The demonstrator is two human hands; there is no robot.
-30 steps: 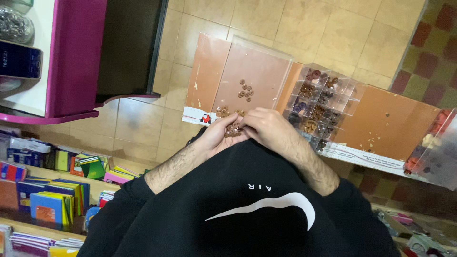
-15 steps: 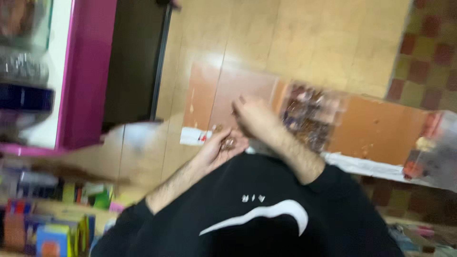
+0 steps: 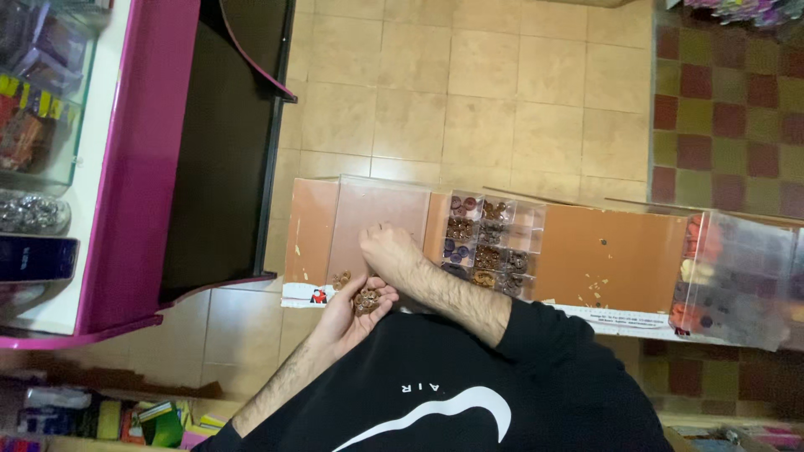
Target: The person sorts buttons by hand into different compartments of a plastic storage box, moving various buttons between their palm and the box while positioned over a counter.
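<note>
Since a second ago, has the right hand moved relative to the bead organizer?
Yes. The right hand has left the left hand and reached out over the clear lid, beside the bead organizer. The left hand cups brown beads.

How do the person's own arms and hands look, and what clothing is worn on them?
Both arms come out of a black sweatshirt with a white curved logo on the chest. Its sleeves are pushed up towards the elbows, so the forearms are bare and hairy. The left hand and the right hand wear no gloves; no ring or watch is visible.
</note>
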